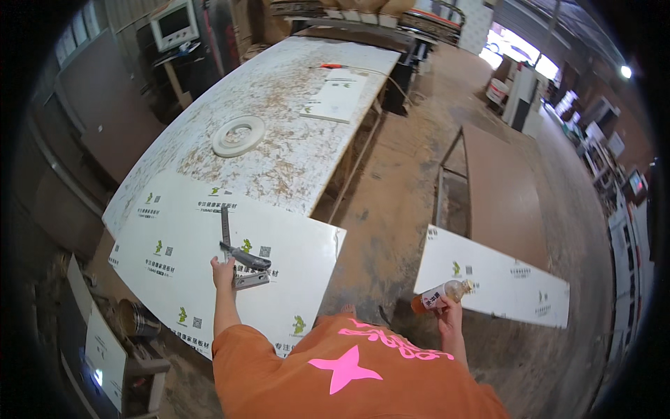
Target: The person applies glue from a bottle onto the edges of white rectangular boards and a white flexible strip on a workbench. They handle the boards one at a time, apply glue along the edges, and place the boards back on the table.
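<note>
The left hand rests at the near end of two tools on the printed white panel: an L-shaped steel square and, crossing it, what looks like a dark utility knife. Its fingers are curled rather than spread, close against both tools, but whether they grip the square, the knife or merely press on them I cannot tell. The square's marked blade points away from the person, with its stock angled off to the right — probably kept together with the knife so that both lie within easy reach on a flat, supported surface.

The right hand has its fingers wrapped around the upper part of a clear bottle of amber drink, with little gap between fingers and bottle. The bottle leans well over, its yellow-topped end higher and to the right, the liquid showing at the lower left end. Held out on that side, it stays well apart from the square and knife; in view it overlaps the edge of the tapered white offcut, though contact is hard to judge.

Beyond, the sawdust-strewn worktable carries a pale ring and a small rectangular board — both lying flat, likely because the broad top holds them steadily
</note>
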Tool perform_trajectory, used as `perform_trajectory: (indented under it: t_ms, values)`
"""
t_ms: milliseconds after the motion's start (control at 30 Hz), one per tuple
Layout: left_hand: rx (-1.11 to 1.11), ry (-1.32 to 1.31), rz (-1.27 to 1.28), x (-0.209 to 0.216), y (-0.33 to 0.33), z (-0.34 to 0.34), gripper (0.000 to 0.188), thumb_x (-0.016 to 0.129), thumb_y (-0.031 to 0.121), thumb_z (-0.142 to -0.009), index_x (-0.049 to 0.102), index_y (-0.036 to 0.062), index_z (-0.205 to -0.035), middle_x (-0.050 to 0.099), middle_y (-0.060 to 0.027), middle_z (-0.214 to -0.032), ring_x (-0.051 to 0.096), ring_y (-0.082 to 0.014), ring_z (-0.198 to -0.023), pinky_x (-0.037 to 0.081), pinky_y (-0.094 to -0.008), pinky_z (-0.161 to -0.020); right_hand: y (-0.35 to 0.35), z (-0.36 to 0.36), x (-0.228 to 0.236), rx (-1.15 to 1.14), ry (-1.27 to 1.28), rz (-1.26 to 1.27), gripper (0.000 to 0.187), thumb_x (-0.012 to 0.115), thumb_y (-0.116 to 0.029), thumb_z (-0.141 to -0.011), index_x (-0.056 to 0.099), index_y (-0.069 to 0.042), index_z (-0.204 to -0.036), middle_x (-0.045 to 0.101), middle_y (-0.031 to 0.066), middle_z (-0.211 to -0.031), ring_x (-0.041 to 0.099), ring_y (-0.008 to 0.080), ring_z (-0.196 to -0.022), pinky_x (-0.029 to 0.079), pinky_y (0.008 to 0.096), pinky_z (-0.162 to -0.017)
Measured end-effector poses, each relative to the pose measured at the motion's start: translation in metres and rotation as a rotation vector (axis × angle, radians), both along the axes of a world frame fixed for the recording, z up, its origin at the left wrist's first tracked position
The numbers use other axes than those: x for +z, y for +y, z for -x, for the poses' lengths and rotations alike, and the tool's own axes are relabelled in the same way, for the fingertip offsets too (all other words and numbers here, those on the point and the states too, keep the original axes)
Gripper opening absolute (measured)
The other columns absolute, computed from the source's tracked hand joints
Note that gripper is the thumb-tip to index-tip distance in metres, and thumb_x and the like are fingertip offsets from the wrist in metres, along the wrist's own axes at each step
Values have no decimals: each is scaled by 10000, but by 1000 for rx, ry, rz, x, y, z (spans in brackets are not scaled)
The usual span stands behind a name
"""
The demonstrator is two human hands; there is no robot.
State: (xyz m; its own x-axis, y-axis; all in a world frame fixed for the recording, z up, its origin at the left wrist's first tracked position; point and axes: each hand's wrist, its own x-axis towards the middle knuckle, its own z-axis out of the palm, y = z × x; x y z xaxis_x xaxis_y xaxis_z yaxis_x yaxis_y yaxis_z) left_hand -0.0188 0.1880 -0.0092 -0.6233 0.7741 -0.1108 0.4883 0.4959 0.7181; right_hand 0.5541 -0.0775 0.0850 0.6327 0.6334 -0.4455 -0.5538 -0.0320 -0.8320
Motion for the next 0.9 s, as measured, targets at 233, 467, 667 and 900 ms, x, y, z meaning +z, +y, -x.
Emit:
perform_trajectory:
  t_ms: [233, 467, 667, 900]
  values:
    - [-226, 506, -228, 38, -16, -98, 651, 727, 275, -746, 449, 85, -1303, 393, -194, -1377, 342, -379, -1300, 308, -473, -1057, 164, -5, -4, 238, 8, 98, 501, 670, -111, -721, 495, -180, -1185, 579, -5, -923, 555, 141, -845, 397, 344, -661]
    - [-325, 582, -103, 29, -28, -171, 582, 694, 356, -755, 510, 136, -1262, 372, -170, -1415, 319, -388, -1311, 253, -540, -1050, 354, 69, 22, 660, -221, 60, 476, 679, -51, -739, 499, -114, -1175, 602, 43, -1016, 584, 169, -898, 455, 287, -706]
    - [-262, 556, -96, 18, -22, -170, 542, 693, 352, -729, 563, 149, -1215, 421, -159, -1389, 358, -378, -1291, 273, -522, -1039, 472, 139, 3, 976, -468, -228, 525, 720, -27, -688, 491, -41, -1161, 612, 65, -1035, 591, 170, -952, 482, 322, -831]
    - [-162, 515, -105, 15, -16, -172, 475, 677, 251, -688, 605, 150, -1147, 470, -168, -1351, 419, -380, -1245, 341, -507, -1008, 571, 187, -27, 1286, -733, -422, 659, 754, -124, -687, 452, -53, -1268, 589, 121, -1113, 577, 249, -1034, 450, 350, -895]
